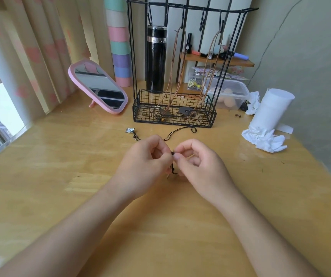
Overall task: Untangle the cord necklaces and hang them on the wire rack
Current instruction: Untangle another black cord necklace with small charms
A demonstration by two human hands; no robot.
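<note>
Both hands meet over the middle of the wooden table [60, 166]. My left hand [146, 164] and my right hand [198, 164] pinch a knotted part of a black cord necklace [173, 168] between their fingertips. The rest of the black cord trails back across the table to a loop near the rack, and a small square pendant [130, 130] lies to the left of it. A black wire rack [172, 112] stands behind. Two brown cord necklaces [175, 68] [208, 70] hang from its hooks, their pendants lying in the basket.
A pink mirror [98, 86] leans left of the rack. A black flask [156, 58] stands behind it. A clear plastic box [228, 94], a white paper roll [270, 108] and crumpled tissues [264, 139] sit at the right. A small shelf with cosmetics [218, 58] is at the back.
</note>
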